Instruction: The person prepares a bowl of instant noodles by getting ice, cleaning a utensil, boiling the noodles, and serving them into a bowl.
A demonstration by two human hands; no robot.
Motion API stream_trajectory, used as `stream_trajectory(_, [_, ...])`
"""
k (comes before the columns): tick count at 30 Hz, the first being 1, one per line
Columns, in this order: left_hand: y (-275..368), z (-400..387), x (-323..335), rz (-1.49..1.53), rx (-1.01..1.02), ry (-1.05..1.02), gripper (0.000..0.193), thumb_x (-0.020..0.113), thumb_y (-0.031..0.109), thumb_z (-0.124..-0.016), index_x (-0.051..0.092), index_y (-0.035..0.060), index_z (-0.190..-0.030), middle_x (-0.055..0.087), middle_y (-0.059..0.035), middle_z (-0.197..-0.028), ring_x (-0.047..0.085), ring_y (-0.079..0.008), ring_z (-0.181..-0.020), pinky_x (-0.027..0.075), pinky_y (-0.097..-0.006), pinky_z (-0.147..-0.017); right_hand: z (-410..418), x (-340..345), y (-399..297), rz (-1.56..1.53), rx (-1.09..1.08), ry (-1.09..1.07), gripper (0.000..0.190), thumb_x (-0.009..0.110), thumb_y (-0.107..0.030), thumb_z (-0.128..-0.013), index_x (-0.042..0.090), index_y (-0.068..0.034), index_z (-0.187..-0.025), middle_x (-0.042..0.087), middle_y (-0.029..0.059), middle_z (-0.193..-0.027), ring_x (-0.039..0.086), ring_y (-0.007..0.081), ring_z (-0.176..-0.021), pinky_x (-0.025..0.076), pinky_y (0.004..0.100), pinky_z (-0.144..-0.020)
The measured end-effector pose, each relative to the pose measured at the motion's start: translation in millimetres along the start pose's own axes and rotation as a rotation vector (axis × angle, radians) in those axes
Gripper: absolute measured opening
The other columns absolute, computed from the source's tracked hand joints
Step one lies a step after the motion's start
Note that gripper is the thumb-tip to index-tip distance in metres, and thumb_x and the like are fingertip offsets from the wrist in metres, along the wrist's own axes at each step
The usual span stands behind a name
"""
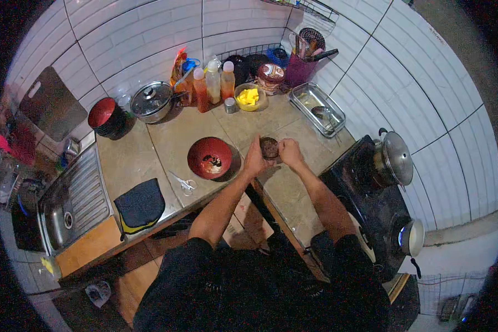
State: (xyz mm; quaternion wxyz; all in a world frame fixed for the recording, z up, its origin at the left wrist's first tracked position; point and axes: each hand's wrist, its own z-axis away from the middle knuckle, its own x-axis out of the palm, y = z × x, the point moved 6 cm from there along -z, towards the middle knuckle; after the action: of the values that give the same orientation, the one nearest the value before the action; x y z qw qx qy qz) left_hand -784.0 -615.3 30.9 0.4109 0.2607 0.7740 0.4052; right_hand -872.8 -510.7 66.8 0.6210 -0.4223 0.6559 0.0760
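Observation:
My left hand (256, 156) is closed around the side of a small round container (269, 148) with dark brown contents, held over the tiled counter. At its right rim is my right hand (289, 152), fingers curled; whether they pinch something thin cannot be told. To the left stands a red bowl with a dark outside (203, 151), holding a little pale and dark food. White-handled scissors (186, 185) lie on the counter left of that bowl. Behind my hands, a yellowish bowl (260, 103) holds yellow chunks.
Squeeze bottles (213, 83), a small lidded jar (230, 105) and a lidded pan (151, 103) line the back. A glass dish (315, 108) holds a ladle. The stove (382, 216) at right bears a lidded pot (398, 159) and a small pan (416, 238) by a blue flame. A dark cloth (140, 203) lies near the sink (74, 203).

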Motion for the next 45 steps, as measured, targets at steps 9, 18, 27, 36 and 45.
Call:
stream_trajectory(9, [-14.2,-5.4,3.8,0.046,-0.124,-0.082,0.100,0.083,0.015,-0.048,0.028,-0.0013,-0.130,0.048,-0.0212,-0.120,0.048,-0.0331,-0.110,0.039,-0.0358,-0.093,4.8,4.0,4.6,-0.807,0.559,0.017,0.033,0.059,-0.026,-0.083,0.061,0.003,-0.066,0.059,0.0082,-0.055,0.054,0.0120,-0.042,0.042,0.0251,-0.038])
stream_trajectory(18, [-38.4,-8.1,12.7,0.112,-0.125,-0.054,0.099,0.084,0.016,-0.045,0.033,0.0014,-0.128,0.052,-0.0188,-0.115,0.051,-0.0320,-0.107,0.041,-0.0357,-0.090,-1.1,6.5,4.5,-0.573,0.456,-0.003,0.032,0.060,-0.022,-0.083,0.057,0.002,-0.063,0.057,0.0092,-0.051,0.053,0.0140,-0.038,0.041,0.0265,-0.034])
stream_trajectory(27, [-23.4,-5.1,1.8,0.007,-0.132,-0.081,0.094,0.085,0.020,-0.043,0.039,0.0024,-0.124,0.055,-0.0169,-0.112,0.053,-0.0308,-0.106,0.042,-0.0358,-0.089,-11.1,16.4,0.8,-0.089,0.030,0.203,0.028,0.055,-0.018,-0.085,0.060,0.003,-0.068,0.056,0.0088,-0.050,0.057,0.0146,-0.045,0.044,0.0298,-0.042])
stream_trajectory(36, [-11.0,-3.1,-1.5,0.061,-0.136,-0.058,0.092,0.084,0.019,-0.045,0.039,0.0032,-0.124,0.056,-0.0165,-0.110,0.054,-0.0307,-0.103,0.043,-0.0363,-0.087,-6.7,19.8,1.9,-0.355,0.185,-0.117,0.028,0.053,-0.020,-0.086,0.062,0.002,-0.071,0.057,0.0085,-0.052,0.054,0.0144,-0.043,0.043,0.0306,-0.043])
stream_trajectory(45, [-4.6,-1.7,-5.6,0.047,-0.095,-0.004,0.090,0.083,0.011,-0.046,0.039,0.0028,-0.124,0.057,-0.0171,-0.109,0.055,-0.0312,-0.102,0.043,-0.0363,-0.087,1.5,0.6,-8.5,-0.137,-0.072,0.159,0.027,0.052,-0.020,-0.085,0.061,0.004,-0.078,0.058,0.0198,-0.062,0.059,0.0318,-0.058,0.044,0.0399,-0.056])
